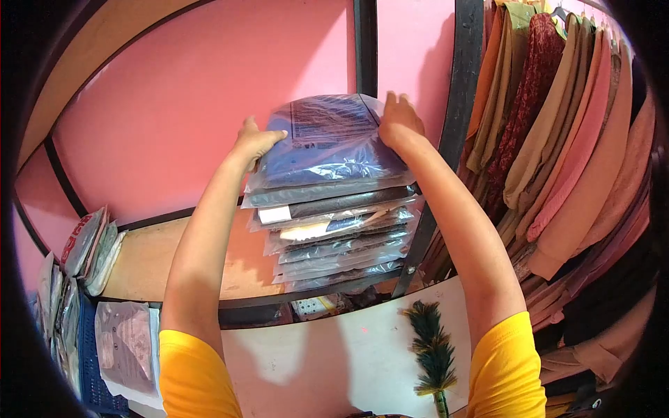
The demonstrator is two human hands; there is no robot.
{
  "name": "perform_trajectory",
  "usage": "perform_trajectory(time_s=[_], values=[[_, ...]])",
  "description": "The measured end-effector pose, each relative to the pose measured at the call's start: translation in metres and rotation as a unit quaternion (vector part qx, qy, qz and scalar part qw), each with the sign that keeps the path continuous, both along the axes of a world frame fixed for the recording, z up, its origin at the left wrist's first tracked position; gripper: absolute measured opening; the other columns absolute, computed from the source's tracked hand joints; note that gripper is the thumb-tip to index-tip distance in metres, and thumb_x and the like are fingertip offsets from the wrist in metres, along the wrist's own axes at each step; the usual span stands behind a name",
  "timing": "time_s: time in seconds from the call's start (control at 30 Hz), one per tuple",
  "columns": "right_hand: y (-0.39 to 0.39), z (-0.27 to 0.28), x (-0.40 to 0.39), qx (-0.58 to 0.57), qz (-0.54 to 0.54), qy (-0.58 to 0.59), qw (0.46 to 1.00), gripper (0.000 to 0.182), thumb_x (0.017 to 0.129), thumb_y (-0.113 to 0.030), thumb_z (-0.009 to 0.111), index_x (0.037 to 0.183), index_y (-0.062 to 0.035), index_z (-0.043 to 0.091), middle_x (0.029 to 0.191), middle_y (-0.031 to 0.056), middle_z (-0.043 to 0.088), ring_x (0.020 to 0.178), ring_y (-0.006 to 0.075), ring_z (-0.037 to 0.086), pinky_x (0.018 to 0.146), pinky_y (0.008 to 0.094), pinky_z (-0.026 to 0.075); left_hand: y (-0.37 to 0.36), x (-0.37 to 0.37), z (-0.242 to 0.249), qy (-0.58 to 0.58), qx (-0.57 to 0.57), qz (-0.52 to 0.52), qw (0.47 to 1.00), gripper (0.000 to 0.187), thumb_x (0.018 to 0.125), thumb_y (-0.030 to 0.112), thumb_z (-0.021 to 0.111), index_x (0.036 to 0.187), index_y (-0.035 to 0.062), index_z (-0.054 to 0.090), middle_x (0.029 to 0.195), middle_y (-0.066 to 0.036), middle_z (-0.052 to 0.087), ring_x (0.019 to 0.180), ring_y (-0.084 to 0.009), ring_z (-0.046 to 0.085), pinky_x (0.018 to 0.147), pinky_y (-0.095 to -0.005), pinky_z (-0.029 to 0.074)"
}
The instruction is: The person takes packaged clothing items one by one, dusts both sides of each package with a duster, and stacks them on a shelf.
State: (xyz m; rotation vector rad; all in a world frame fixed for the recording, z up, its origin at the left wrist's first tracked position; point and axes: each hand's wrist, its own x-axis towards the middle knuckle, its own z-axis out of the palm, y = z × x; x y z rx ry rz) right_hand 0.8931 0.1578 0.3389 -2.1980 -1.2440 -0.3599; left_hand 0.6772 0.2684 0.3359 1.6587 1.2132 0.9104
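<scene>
A blue folded garment in a clear plastic bag (327, 136) lies on top of a tall stack of bagged clothes (341, 240). My left hand (256, 144) is at the bag's left edge, its thumb over the top and the other fingers partly hidden at the side. On the opposite edge, my right hand (402, 124) presses against the bag with its fingers pointing up; its thumb is hidden. Both hands hold this top bag between them. Dark, white and yellow cloth shows through the plastic of the lower bags.
The stack stands on a wooden shelf (157, 261) against a pink wall (223, 90). A rack of hanging clothes (564, 139) fills the right. A dark feather duster (432, 345) lies on the white surface (369, 355) below. Bagged garments (129, 345) and a blue basket (90, 362) are at left.
</scene>
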Motion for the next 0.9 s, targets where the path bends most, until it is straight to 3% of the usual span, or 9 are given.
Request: perform_trajectory(time_s=[0.07,0.17,0.4,0.53,0.67,0.77,0.8,0.83,0.9], values=[[0.005,-0.015,0.003,-0.007,0.042,-0.116,0.992,0.052,0.08,-0.034,0.045,0.122,-0.0062,0.033,0.127,0.0118,0.034,0.118,0.0256,0.034,0.093,0.0399,0.032,-0.004,-0.002,-0.003,0.26,0.356,-0.013,0.898,0.064,0.079,0.034,0.052,0.124,-0.0043,0.027,0.132,-0.021,0.022,0.121,-0.0274,0.028,0.097,-0.038,0.029],[0.012,-0.026,0.005,-0.107,0.099,-0.116,0.983,0.06,0.082,-0.049,0.033,0.127,-0.0089,0.028,0.133,0.0091,0.025,0.123,0.0238,0.025,0.098,0.0418,0.022,0.006,-0.005,-0.003,0.321,0.196,-0.178,0.909,0.067,0.083,0.044,0.039,0.13,0.0017,0.019,0.137,-0.017,0.008,0.128,-0.0251,0.001,0.103,-0.034,0.007],[-0.012,-0.014,-0.006,-0.193,0.091,-0.009,0.977,0.069,0.081,-0.058,0.024,0.128,-0.0063,0.027,0.133,0.0114,0.025,0.124,0.0237,0.023,0.1,0.0415,0.018,-0.01,-0.019,-0.011,0.247,0.219,-0.161,0.93,0.067,0.084,0.048,0.032,0.129,0.0005,0.02,0.137,-0.016,0.012,0.128,-0.0242,0.006,0.103,-0.0331,0.009],[-0.077,-0.044,-0.031,0.157,0.196,-0.241,0.937,0.058,0.082,-0.044,0.039,0.118,0.0018,0.038,0.124,0.0221,0.035,0.118,0.0354,0.03,0.096,0.0438,0.024,-0.066,-0.066,-0.042,-0.064,0.347,-0.077,0.933,0.049,0.088,0.036,0.034,0.118,-0.0021,0.04,0.125,-0.019,0.037,0.12,-0.0239,0.03,0.098,-0.0324,0.022],[-0.199,-0.162,-0.062,0.277,0.339,-0.186,0.88,0.025,0.065,-0.005,0.059,0.089,-0.0004,0.055,0.091,0.0161,0.052,0.087,0.0344,0.051,0.077,0.0423,0.04,-0.151,-0.158,-0.18,0.007,0.415,0.135,0.9,0.031,0.083,0.015,0.044,0.107,-0.005,0.048,0.111,-0.02,0.045,0.102,-0.0297,0.043,0.089,-0.0352,0.031],[-0.289,-0.326,-0.073,0.086,0.325,0.005,0.942,0.021,0.063,-0.002,0.058,0.084,-0.0049,0.054,0.086,0.013,0.052,0.08,0.0313,0.05,0.068,0.0377,0.042,-0.215,-0.28,-0.389,0.275,0.362,0.15,0.878,0.031,0.078,0.01,0.051,0.105,-0.0055,0.047,0.108,-0.022,0.044,0.105,-0.0356,0.038,0.092,-0.0404,0.027],[-0.324,-0.339,-0.095,0.034,0.282,0.044,0.958,0.021,0.065,-0.003,0.059,0.086,-0.0053,0.054,0.087,0.0119,0.052,0.082,0.0315,0.049,0.07,0.0371,0.042,-0.262,-0.311,-0.42,0.197,0.188,0.14,0.952,0.048,0.079,0.019,0.051,0.118,-0.0033,0.037,0.122,-0.024,0.033,0.116,-0.0387,0.027,0.096,-0.0476,0.019],[-0.356,-0.356,-0.108,0.014,0.289,0.063,0.955,0.023,0.066,-0.005,0.055,0.089,-0.0034,0.051,0.087,0.0147,0.049,0.08,0.0336,0.047,0.069,0.0379,0.041,-0.304,-0.337,-0.448,0.306,0.165,0.164,0.923,0.066,0.082,0.046,0.039,0.123,-0.0036,0.028,0.128,-0.026,0.026,0.118,-0.0399,0.025,0.093,-0.0487,0.028],[-0.403,-0.402,-0.127,-0.016,0.298,0.093,0.95,0.026,0.067,-0.007,0.051,0.092,-0.0016,0.048,0.087,0.0176,0.046,0.078,0.0356,0.045,0.068,0.0387,0.039,-0.364,-0.396,-0.514,0.532,0.343,0.162,0.757,0.067,0.082,0.046,0.039,0.126,-0.0026,0.025,0.13,-0.025,0.023,0.122,-0.038,0.017,0.093,-0.0545,0.022]])
